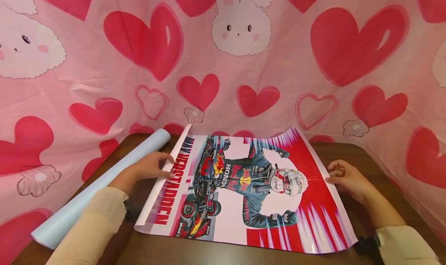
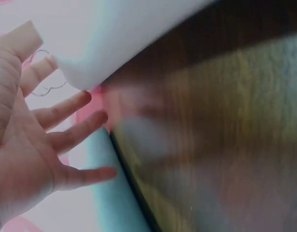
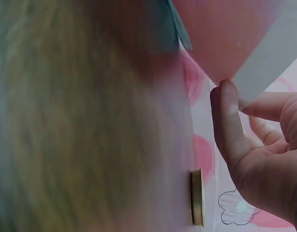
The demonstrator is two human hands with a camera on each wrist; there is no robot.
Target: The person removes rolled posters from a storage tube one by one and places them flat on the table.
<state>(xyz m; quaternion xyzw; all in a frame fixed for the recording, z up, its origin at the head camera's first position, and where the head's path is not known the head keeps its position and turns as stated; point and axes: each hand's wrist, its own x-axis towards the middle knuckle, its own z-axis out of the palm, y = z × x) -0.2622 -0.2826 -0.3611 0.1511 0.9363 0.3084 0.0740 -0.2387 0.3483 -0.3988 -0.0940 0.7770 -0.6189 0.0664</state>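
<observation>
A glossy poster (image 1: 231, 214) showing a racing driver, a race car and red panels lies partly unrolled across the table. My left hand (image 1: 151, 166) holds its left edge, which curls up in a white roll. In the left wrist view the thumb and index finger meet the white paper (image 2: 114, 38), while the other fingers spread apart below. On the opposite side my right hand (image 1: 350, 179) pinches the poster's red right edge between thumb and fingertip. The right wrist view shows that raised corner (image 3: 221, 48) close up.
A light blue roll (image 1: 104, 183) lies slantwise on the brown wooden table (image 1: 223, 253), left of the poster. Pink cloth (image 1: 265, 71) with hearts and rabbits hangs around the back and sides. A brass-coloured round piece (image 3: 198, 198) shows near the right hand.
</observation>
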